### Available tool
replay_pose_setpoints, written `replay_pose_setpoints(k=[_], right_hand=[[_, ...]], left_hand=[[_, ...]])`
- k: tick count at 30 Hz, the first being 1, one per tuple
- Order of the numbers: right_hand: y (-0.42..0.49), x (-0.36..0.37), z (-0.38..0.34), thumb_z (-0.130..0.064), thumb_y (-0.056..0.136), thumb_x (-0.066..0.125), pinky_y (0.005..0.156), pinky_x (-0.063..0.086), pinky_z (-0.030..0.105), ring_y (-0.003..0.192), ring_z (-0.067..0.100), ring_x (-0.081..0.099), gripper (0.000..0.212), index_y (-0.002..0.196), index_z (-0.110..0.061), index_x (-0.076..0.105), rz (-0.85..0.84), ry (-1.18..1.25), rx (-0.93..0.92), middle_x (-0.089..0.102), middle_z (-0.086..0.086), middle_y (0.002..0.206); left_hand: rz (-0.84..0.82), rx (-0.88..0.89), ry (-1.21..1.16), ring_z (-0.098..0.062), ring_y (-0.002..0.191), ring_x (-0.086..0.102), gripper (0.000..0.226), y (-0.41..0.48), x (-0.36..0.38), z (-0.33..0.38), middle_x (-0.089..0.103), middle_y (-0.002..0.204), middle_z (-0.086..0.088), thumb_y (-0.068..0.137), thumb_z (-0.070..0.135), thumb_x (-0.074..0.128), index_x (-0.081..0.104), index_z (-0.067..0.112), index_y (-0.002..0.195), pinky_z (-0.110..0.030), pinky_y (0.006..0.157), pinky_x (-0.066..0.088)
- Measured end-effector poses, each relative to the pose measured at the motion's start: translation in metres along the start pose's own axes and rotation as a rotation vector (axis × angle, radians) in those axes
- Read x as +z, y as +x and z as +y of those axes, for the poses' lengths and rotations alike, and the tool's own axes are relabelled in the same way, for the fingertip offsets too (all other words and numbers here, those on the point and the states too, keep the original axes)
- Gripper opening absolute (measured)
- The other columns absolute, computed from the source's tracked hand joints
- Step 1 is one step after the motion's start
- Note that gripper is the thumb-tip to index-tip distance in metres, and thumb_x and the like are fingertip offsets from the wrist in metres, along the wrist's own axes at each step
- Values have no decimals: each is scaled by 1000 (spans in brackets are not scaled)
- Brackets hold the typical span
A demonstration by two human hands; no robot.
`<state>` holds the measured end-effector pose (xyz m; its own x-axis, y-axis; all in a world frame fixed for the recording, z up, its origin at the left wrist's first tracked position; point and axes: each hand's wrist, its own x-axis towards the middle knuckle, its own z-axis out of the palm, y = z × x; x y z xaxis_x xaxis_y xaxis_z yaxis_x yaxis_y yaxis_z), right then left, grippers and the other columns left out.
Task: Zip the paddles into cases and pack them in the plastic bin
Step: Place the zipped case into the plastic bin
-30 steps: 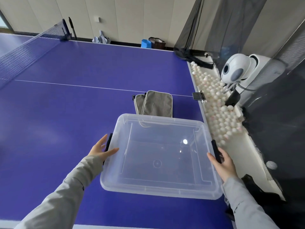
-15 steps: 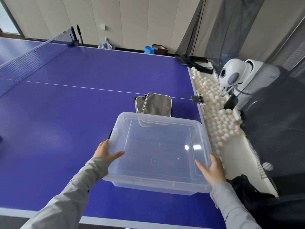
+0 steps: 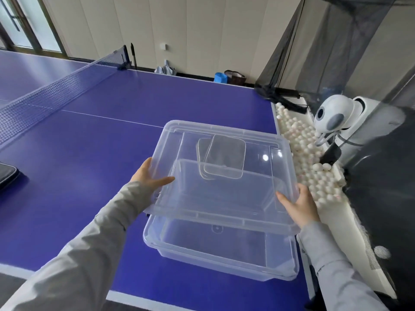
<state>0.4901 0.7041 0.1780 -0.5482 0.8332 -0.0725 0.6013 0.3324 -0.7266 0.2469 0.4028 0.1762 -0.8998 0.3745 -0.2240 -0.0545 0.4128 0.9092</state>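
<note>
Both hands are occupied. The left hand (image 3: 148, 178) grips the left edge of the clear lid (image 3: 226, 205), thumb on top and fingers curled behind the rim. The right hand (image 3: 299, 206) is clamped on the right edge in the same way.

The lid is off the plastic bin (image 3: 220, 264), held above it and tilted with the far edge higher. The bin stands open on the counter (image 3: 89, 153) at lower centre of the frame, with nothing visible inside.

Two grey cases (image 3: 224, 158) lie flat on the counter beyond the bin, at centre frame (seen only through the lid). They overlap, and their long axes run away from the person. They sit roughly midway between the hands, neither clearly nearer.

A dark flat item (image 3: 6, 176) at the left edge is nearer the left hand; its identity is uncertain.

Judgement: the lid must be set aside, clear of the cases, before either hand can reach forward past the bin.
</note>
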Motion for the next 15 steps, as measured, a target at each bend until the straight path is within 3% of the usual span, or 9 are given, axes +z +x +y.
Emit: replay_pose_setpoints(k=[2,5,6,9,12,15], right_hand=[[16,5,-20,-34,83,69,103,34,35,128,30,43,70,138,-7,35,-19,9,-1,43,15,142],[37,20,-52,-38,82,69,101,35,33,128,29,44,72,139,-9,35,-19,32,-27,42,12,144],[43,27,-63,-39,82,70,100,35,33,127,29,45,73,139,-9,36,-17,38,-33,43,12,143],[59,50,-96,-43,80,71,98,37,35,123,30,48,73,137,-10,39,-23,41,-41,47,13,139],[72,82,-130,-44,78,71,99,39,37,123,31,48,75,137,-9,40,-21,67,-39,48,13,138],[82,120,-163,-47,78,71,98,41,39,121,32,49,77,137,-9,39,-14,76,-40,49,13,136]], left_hand=[[65,-19,1,-27,114,55,95,13,-10,13,49,138,-5,63,32,86,34,30,142,-33,75,52],[124,-13,-3,-26,119,53,97,38,-33,28,50,137,-8,60,29,88,36,26,142,-42,97,48],[130,-7,-17,-26,115,55,93,46,-41,31,52,134,-10,60,27,88,39,24,140,-42,97,47],[170,9,9,-23,96,57,84,71,-70,40,58,123,-11,61,26,88,45,21,133,-33,83,47],[201,-43,55,-25,100,57,98,102,-104,46,56,121,-4,59,33,88,35,20,140,-35,82,47],[224,-67,55,-14,78,53,88,135,-139,41,58,106,3,58,35,88,41,22,131,-29,64,42]])
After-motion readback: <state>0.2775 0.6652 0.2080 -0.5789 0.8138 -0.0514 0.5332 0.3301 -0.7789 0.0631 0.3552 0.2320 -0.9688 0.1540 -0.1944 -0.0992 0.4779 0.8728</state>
